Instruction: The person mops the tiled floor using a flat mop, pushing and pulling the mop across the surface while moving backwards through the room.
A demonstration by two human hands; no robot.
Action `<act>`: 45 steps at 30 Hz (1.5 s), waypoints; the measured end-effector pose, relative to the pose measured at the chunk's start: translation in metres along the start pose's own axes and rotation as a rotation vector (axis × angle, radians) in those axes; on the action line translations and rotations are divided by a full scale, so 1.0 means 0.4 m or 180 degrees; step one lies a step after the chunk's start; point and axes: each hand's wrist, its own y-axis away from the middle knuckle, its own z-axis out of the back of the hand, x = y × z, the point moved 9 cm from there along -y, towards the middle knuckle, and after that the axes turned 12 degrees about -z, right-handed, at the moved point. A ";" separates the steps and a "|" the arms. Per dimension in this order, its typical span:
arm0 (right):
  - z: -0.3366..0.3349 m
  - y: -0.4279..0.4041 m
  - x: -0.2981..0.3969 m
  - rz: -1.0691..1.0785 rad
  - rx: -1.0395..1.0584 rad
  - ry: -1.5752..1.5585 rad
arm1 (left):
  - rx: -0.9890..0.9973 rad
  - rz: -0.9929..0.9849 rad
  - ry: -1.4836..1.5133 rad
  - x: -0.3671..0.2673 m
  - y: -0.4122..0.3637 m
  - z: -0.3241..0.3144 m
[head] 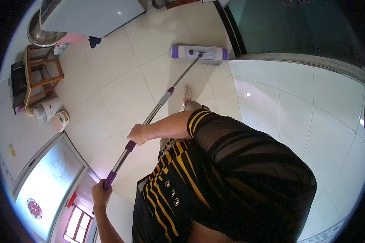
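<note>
A flat mop with a white, purple-ended head (211,52) rests on the tiled floor (118,88), beside a dark door frame. Its telescopic metal pole (152,114) runs diagonally back towards my body. My left hand (101,194) is closed around the purple grip (110,179) at the upper end of the pole. Farther down, my right hand (138,134) grasps the pole just past a purple collar (130,146). My right forearm crosses in front of my black and yellow striped top. One shoe (187,92) shows on the floor between the pole and the wall.
White tiles (292,106) cover the wall at right, below a dark glass panel (292,30). Along the left stand a white appliance (94,18), a metal basin (41,32), a wooden stool (45,73) and a white bucket (50,107). A frosted-glass door (51,185) is at lower left.
</note>
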 end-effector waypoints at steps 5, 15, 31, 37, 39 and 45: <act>-0.032 0.044 -0.168 -0.0362 -0.0137 -0.0081 | 0.0193 -0.0335 -0.0233 -0.119 -0.105 -0.073; 0.146 0.472 -0.760 -0.2030 0.0308 0.0896 | 0.0107 -0.1310 0.1060 -0.614 -0.504 -0.287; 0.038 0.068 0.093 0.0217 0.0124 0.0049 | -0.0310 -0.0269 -0.0340 -0.030 0.095 0.040; -0.011 0.034 -0.045 0.0068 0.0542 0.0349 | 0.0103 -0.0117 -0.0579 -0.137 -0.018 0.018; -0.005 0.020 -0.093 -0.0040 0.0413 0.0288 | -0.0086 -0.0036 -0.0134 -0.125 -0.046 0.014; 0.088 0.053 -0.313 -0.0921 -0.0701 -0.0027 | -0.0181 -0.0637 -0.0410 -0.175 -0.140 0.091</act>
